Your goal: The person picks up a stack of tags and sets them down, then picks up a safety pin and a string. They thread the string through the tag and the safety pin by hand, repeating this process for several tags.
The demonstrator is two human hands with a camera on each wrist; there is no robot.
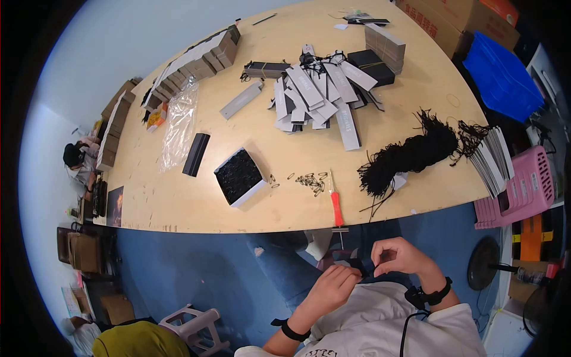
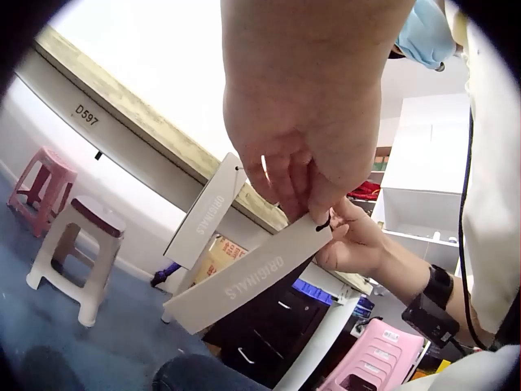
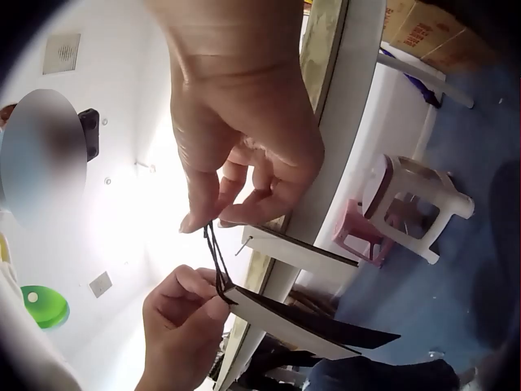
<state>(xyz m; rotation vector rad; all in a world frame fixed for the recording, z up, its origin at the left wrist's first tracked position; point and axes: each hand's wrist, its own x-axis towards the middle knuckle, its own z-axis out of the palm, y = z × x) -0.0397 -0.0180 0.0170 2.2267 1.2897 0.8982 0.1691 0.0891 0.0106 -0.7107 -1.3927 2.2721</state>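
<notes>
Below the table's front edge, my left hand pinches a hang tag at its corner; the tag is pale, printed ORIGINALS, with a dark panel behind it. Thumb and fingertips of my right hand pinch a black cord, drawn taut in a loop from that same corner. A second pale tag with the same print hangs by the table edge, apart from both hands. On the table closest to the hands lies a tool with an orange-red handle.
Small safety pins lie beside a white box of black pieces. To the right is a bundle of black cords. Loose printed tags are heaped farther back, with stacked tags at the far left. A pink basket stands right.
</notes>
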